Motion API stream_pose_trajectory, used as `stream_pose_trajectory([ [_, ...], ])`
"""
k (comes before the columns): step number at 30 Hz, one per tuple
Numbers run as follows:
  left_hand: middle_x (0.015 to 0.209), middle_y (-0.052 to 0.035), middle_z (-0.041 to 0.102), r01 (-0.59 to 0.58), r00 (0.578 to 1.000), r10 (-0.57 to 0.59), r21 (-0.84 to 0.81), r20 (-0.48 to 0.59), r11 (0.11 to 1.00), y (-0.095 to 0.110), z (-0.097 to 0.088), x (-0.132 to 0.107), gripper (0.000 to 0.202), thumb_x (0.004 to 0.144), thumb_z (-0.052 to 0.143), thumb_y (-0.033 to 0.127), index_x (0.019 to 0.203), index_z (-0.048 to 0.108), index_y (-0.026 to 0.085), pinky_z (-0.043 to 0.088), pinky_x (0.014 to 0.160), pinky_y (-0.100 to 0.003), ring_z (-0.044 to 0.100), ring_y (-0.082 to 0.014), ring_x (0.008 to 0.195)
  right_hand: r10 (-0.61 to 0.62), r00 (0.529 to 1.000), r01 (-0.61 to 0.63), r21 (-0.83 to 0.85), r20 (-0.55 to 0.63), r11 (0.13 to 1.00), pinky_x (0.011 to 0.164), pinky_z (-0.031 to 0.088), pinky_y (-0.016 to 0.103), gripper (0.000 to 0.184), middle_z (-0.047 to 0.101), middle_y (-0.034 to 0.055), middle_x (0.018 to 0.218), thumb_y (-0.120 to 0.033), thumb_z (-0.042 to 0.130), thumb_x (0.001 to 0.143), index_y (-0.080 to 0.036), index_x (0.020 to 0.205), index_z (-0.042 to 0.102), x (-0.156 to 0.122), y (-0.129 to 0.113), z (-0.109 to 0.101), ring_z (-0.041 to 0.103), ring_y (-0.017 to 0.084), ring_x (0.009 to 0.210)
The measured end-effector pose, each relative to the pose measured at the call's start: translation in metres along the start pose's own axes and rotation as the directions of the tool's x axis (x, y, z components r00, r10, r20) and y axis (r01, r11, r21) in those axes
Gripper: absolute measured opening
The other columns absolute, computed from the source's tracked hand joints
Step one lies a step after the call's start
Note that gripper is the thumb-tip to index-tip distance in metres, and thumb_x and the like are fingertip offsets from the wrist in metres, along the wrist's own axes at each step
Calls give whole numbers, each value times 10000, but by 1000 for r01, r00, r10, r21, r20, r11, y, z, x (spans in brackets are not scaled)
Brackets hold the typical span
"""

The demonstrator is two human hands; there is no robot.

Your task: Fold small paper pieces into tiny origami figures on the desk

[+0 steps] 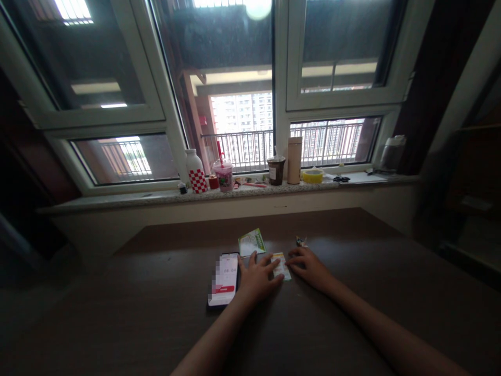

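A small printed paper or packet (280, 267), whitish with a yellow top edge, lies on the dark table between my hands. My left hand (256, 277) rests palm down with its fingers spread, the thumb and a finger reaching the paper's left edge. From the other side, my right hand (310, 267) lays its loosely bent fingertips at the paper's right edge; no firm grip shows. A green and white packet (252, 242) lies just beyond my left fingers. A small crumpled colourful piece (300, 241) sits just past my right hand.
Left of my left hand lies a phone (225, 282) with its screen lit. On the windowsill (250, 194) stand a checkered bottle (196, 172), a pink cup (223, 175), a dark drink cup (276, 171), a tan flask (294, 161), yellow tape (312, 176) and black scissors (342, 179).
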State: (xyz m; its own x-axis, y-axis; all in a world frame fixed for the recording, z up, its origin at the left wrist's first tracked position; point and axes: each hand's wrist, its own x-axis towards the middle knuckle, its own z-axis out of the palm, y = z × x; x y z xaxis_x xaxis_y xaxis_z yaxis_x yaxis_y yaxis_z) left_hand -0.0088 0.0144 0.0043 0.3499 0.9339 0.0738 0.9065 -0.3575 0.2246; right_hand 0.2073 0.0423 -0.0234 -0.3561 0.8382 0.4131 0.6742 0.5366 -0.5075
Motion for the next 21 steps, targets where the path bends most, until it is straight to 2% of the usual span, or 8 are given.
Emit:
stream_pose_trajectory([
  [8, 1502, 91, 408, -6, 1000, 6, 7, -1, 1000, 1, -3, -1, 531, 853, 351, 693, 1355, 415, 529, -77, 1010, -809, 183, -408, 1428, -26, 998, 34, -179, 50, 983, 1030, 390, 439, 260, 624, 95, 1156, -296, 539, 901, -273, 1065, 739, 5, 0, 0, 529, 258, 1105],
  [15, 1515, 80, 390, 6, 1000, -6, 22, 22, 1000, 3, -5, -1, 538, 858, 353, 684, 1364, 415, 512, -64, 1020, -801, 173, -404, 1430, 43, 996, -18, -297, 79, 955, 1005, 402, 416, 333, 611, 79, 1173, -277, 467, 929, -302, 1192, 670, 6, -15, -3, 504, 268, 1124],
  [21, 1519, 77, 383, 4, 1000, -5, 27, 27, 1000, 2, -3, 0, 547, 852, 361, 688, 1369, 404, 515, -50, 1015, -809, 175, -414, 1427, 107, 992, -74, -386, 63, 919, 1003, 389, 429, 355, 602, 88, 1192, -292, 424, 943, -292, 1224, 642, 7, -28, -2, 491, 287, 1149],
])
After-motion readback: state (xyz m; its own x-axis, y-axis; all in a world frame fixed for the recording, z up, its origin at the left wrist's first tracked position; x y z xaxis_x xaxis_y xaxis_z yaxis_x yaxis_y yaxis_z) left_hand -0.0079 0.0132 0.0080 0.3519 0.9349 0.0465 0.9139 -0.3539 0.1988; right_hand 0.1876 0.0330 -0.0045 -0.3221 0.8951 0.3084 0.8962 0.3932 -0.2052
